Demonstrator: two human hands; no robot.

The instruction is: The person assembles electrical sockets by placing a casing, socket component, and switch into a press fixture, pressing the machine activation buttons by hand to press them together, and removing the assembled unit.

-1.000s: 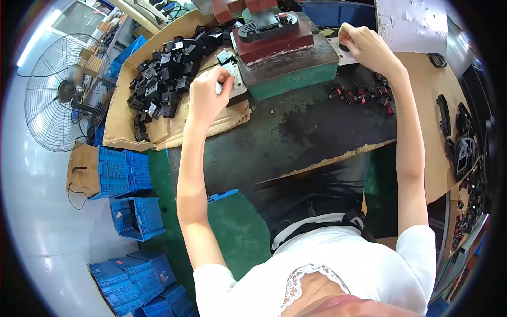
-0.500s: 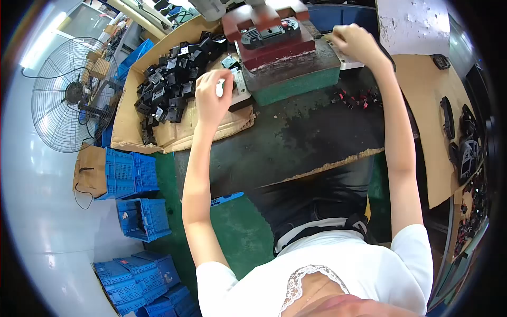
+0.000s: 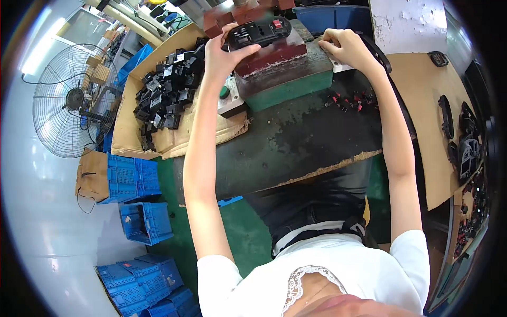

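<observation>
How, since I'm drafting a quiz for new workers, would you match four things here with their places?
Things:
1. Left hand
2. Green button
3. Small red-and-black parts
4. Black block-shaped parts

Places:
A. On the dark worktop
B. In the cardboard tray
C. At one end of the black housing
D. On a white-topped box

Pairs: 1-C, 2-D, 3-A, 4-B

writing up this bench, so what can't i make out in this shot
In the head view:
Underside of the black housing: faces away from the camera.
Top of the right white box: largely hidden by the right hand.
Red blocks: partly blurred, cut off by the top edge.
Small red-and-black parts: too small for detail.
</observation>
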